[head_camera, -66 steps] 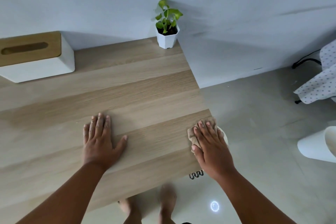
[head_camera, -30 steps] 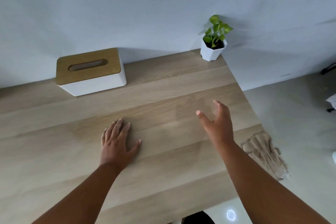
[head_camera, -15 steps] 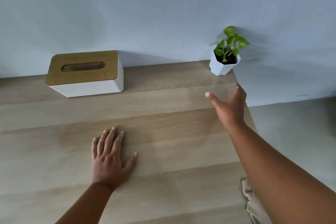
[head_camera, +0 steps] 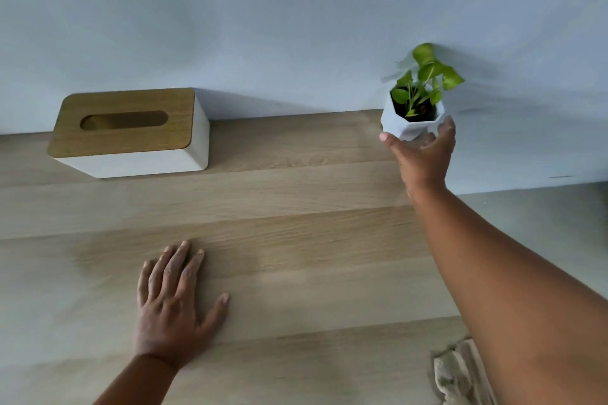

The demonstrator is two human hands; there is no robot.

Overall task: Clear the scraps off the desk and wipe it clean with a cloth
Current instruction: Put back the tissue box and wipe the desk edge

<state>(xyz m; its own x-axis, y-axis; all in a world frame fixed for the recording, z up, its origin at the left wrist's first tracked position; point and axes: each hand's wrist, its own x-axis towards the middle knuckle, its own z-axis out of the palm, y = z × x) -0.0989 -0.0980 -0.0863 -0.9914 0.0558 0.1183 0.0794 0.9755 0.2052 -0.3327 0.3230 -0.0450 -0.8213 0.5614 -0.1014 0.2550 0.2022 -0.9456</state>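
Note:
A light wooden desk [head_camera: 279, 194] fills the lower view. My left hand [head_camera: 171, 302] lies flat on it, fingers spread, holding nothing. My right hand [head_camera: 422, 154] reaches to the far right corner, thumb and fingers apart just under and around the base of a small white plant pot [head_camera: 411, 123] with green leaves; the fingers have not closed on it. A crumpled beige cloth [head_camera: 457, 375] lies at the desk's right edge near my right forearm, partly hidden by the arm. I see no scraps on the desk.
A white tissue box with a wooden lid [head_camera: 128, 133] stands at the back left against the pale wall [head_camera: 296, 26]. Grey floor [head_camera: 543, 223] shows past the desk's right edge.
My right hand let go of the cloth at the desk's right edge and reached forward to the plant pot. The left hand stayed flat on the desk.

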